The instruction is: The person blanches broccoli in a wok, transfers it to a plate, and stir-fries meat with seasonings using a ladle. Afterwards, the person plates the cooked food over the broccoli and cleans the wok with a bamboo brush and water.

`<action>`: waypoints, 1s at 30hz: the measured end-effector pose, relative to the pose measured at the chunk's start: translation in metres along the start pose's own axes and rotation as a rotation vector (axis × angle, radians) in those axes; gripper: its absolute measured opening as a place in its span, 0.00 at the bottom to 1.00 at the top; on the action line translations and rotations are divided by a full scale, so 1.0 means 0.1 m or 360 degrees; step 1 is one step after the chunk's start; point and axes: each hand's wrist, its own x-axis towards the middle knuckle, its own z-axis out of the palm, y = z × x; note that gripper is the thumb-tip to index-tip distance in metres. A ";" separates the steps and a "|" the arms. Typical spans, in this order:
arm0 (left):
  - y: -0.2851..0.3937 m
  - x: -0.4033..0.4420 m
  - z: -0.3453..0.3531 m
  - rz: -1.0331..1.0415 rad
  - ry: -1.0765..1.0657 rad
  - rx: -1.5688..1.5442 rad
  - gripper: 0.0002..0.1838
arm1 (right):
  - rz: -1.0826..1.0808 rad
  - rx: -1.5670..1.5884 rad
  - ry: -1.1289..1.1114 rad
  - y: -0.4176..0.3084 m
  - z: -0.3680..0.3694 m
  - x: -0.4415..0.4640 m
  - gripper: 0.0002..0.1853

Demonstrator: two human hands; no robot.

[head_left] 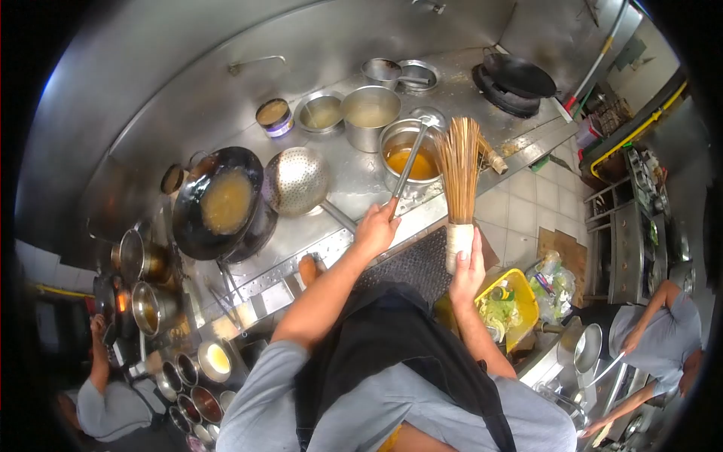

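Observation:
My left hand (379, 229) is closed around the handle of a metal ladle (411, 160), whose bowl end lies over the rim of a pot of amber liquid (407, 143). In my right hand (468, 273) is a bamboo wok brush (459, 169), gripped by its pale wrapped end with the bristles pointing away from me. A large perforated skimmer (298, 181) rests on the steel counter, its handle running close to my left wrist. Left of it sits a black wok (222, 203) with cloudy liquid inside.
Behind the pot stand a tall pot (370, 113), a basin (320, 113) and a tin (274, 117). An empty dark wok (520, 77) sits at far right. Below my right arm is a yellow bin (520, 301) with vegetable scraps. Other people work at both sides.

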 end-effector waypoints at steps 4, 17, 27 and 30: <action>0.21 -0.58 -0.52 -0.0069 -0.0258 -0.1043 0.33 | -0.0403 -0.0087 -0.0437 -0.27 0.39 -0.02 0.33; -0.79 -2.25 -1.85 -0.0587 0.0862 -0.1958 0.37 | 0.0076 -0.0925 -0.1336 0.58 1.65 -0.28 0.33; -2.04 -2.36 -3.34 -0.0612 0.1220 -0.1123 0.36 | 0.0452 -0.1115 -0.1281 1.00 2.53 -0.50 0.32; -2.32 -2.26 -3.63 -0.0838 0.0920 -0.1021 0.44 | 0.0530 -0.1160 -0.1092 1.05 2.67 -0.66 0.28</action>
